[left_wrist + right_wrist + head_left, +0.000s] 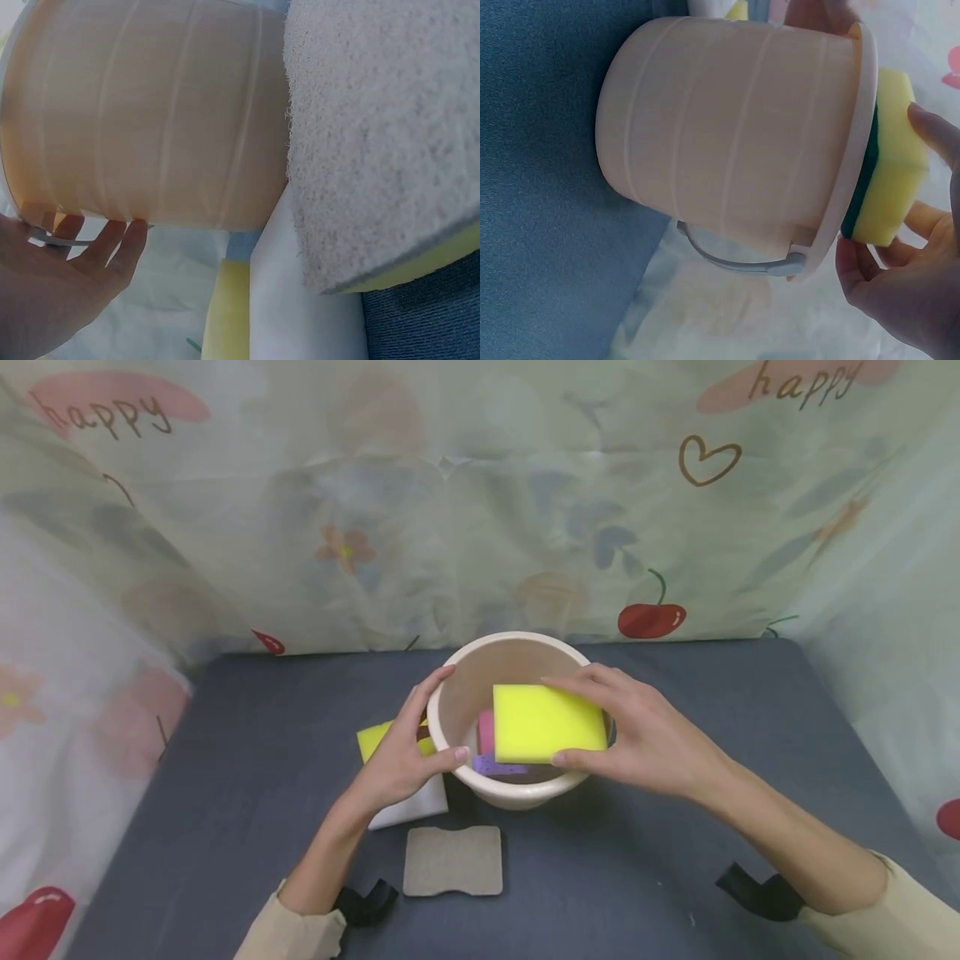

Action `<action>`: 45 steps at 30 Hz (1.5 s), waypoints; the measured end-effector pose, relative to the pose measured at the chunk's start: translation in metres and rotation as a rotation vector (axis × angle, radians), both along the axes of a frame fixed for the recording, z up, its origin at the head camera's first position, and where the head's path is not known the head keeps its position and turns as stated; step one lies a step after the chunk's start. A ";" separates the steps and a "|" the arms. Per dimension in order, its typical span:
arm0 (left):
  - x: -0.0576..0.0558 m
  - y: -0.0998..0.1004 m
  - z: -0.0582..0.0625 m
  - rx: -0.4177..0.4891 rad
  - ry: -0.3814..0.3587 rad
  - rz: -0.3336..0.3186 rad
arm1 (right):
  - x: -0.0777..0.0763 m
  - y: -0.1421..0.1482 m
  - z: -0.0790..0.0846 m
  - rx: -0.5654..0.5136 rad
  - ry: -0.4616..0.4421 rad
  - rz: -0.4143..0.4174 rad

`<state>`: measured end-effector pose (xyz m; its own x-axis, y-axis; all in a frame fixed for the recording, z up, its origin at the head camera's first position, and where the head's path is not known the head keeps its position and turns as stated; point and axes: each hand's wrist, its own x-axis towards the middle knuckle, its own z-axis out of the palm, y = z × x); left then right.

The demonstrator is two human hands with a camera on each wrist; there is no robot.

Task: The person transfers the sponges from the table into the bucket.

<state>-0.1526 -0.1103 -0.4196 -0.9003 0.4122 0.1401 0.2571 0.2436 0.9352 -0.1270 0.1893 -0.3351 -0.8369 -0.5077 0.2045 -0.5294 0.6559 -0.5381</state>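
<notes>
A cream bucket (517,789) with a grey handle (742,264) stands upright on the dark table. My left hand (405,760) grips its left side, thumb at the rim and fingers along the outer wall, as the left wrist view (67,292) shows. My right hand (645,735) pinches a yellow sponge (551,724) over the bucket's mouth. In the right wrist view this sponge (892,165) has a dark green scouring side turned toward the bucket. Inside the bucket lie a pink piece (486,731) and a purple piece (497,766), partly hidden by the sponge.
Left of the bucket are a yellow piece (371,739) and a white block (412,806), both partly behind my left hand. Nearer me lies a beige-grey scouring sponge (453,862), yellow underneath. Patterned cloth (450,527) hangs behind the table (600,877).
</notes>
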 end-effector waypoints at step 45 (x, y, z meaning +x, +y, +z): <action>-0.004 0.001 -0.002 -0.009 -0.012 0.010 | -0.040 -0.029 -0.004 0.096 -0.081 -0.110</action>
